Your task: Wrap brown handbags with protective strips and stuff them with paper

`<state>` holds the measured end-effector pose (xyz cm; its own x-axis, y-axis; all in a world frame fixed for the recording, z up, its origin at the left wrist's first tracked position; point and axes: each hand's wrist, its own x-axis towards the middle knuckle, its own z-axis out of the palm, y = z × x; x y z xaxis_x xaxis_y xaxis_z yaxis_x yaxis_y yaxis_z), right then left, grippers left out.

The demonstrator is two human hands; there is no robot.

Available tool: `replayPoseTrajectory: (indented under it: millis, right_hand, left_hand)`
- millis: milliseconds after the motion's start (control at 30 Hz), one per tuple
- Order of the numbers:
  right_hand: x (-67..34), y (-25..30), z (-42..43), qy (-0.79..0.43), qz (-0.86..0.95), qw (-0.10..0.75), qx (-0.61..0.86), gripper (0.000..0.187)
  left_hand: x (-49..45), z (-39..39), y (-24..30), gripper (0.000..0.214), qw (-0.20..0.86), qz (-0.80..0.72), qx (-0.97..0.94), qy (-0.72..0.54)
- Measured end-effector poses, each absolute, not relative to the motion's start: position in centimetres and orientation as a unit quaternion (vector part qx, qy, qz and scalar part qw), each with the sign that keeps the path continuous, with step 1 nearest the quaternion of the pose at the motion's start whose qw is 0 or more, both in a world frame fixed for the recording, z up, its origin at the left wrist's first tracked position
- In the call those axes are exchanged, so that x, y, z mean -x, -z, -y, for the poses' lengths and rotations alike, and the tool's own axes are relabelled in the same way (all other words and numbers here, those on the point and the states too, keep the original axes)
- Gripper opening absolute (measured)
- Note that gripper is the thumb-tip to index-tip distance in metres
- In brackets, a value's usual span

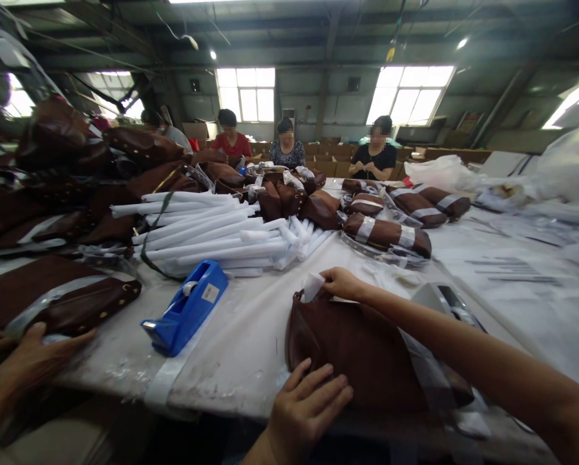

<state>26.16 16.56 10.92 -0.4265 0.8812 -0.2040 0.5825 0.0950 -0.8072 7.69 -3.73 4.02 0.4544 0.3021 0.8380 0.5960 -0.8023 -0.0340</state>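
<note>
A dark brown leather bag (362, 352) lies on its side in front of me at the table's near edge, with a clear plastic band (428, 368) around its right part. My left hand (311, 403) rests on the bag's near side, fingers spread and holding nothing. At the bag's far left corner, my right hand (340, 284) pinches a short piece of white wrapping (313, 286) that sticks up by the metal fitting. The fingertips behind that white piece are partly hidden.
A blue tape dispenser (187, 307) stands left of the bag, a grey one (447, 303) behind my right forearm. Beyond lie a pile of white rolls (212, 232) and many brown bags (386, 234). A co-worker's hand (37, 355) touches another bag (52, 294). Several people sit opposite.
</note>
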Motion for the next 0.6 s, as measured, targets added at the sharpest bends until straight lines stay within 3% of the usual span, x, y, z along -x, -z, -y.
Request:
replayPoseTrajectory:
  millis: [233, 433, 600]
  right_hand:
    - [-25.9, -13.5, -15.3, -0.419, 0.714, 0.290, 0.479, 0.022]
    - [-26.1, -14.7, -11.7, -0.438, 0.693, 0.348, 0.455, 0.053]
    - [-26.0, -14.4, -7.8, -0.346, 0.754, 0.336, 0.446, 0.042]
  left_hand:
    - [-7.4, 3.7, -4.3, 0.028, 0.160, 0.272, 0.841, 0.440]
    - [-7.5, 3.8, -4.0, 0.032, 0.159, 0.275, 0.851, 0.418]
    - [-7.8, 3.1, -3.9, 0.034, 0.158, 0.287, 0.849, 0.415]
